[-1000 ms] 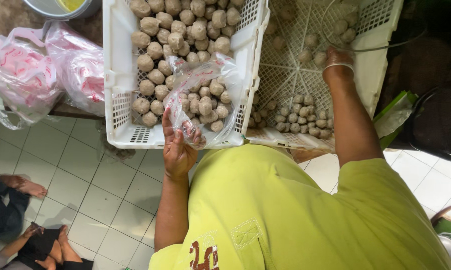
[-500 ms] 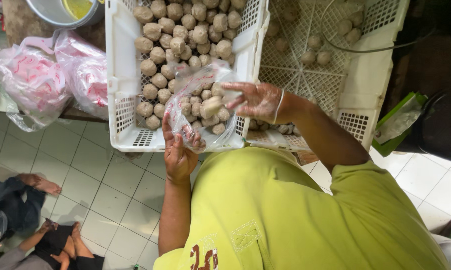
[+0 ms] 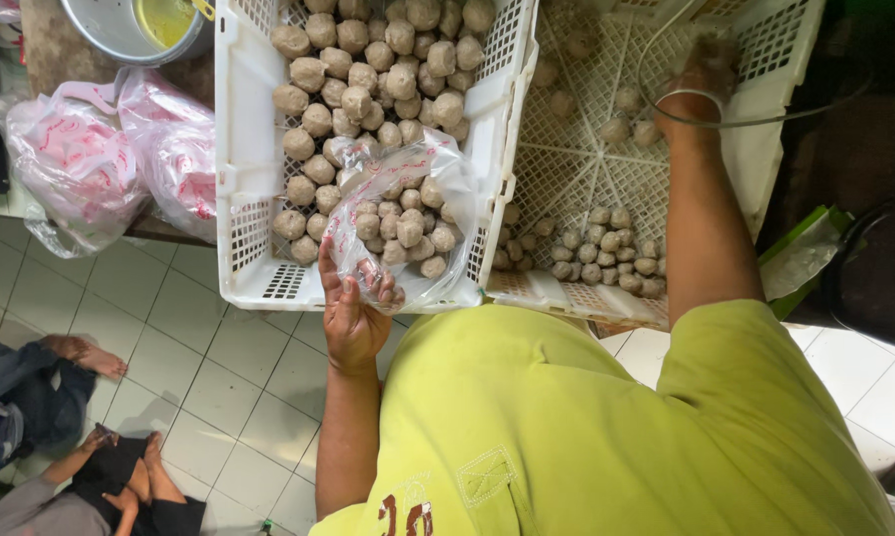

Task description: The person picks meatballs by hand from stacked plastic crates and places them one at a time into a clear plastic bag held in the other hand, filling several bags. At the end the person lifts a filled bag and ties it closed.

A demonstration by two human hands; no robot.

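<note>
**Filling a clear bag with brown balls from two white crates**

I look down over a yellow-green shirt (image 3: 606, 437). My left hand (image 3: 353, 313) is closed on the lower edge of a clear plastic bag (image 3: 403, 213), fingers curled into the plastic, thumb up. The bag rests against the near wall of the left crate (image 3: 254, 149), probably so that its mouth stays open towards the loose balls (image 3: 368, 60) piled just beyond the grip. The bag already holds many balls.

My right hand (image 3: 700, 74), in a thin clear glove, reaches to the far end of the right crate (image 3: 785, 60), well away from the bag. It is blurred; I cannot tell whether it holds anything. A few balls lie near it, more in a row by the near rim.

The crates touch side by side, leaving little room between. Left of the grip sit pink bags (image 3: 120, 149) and a metal bowl (image 3: 139, 30); tiled floor (image 3: 159, 347) lies open below.
</note>
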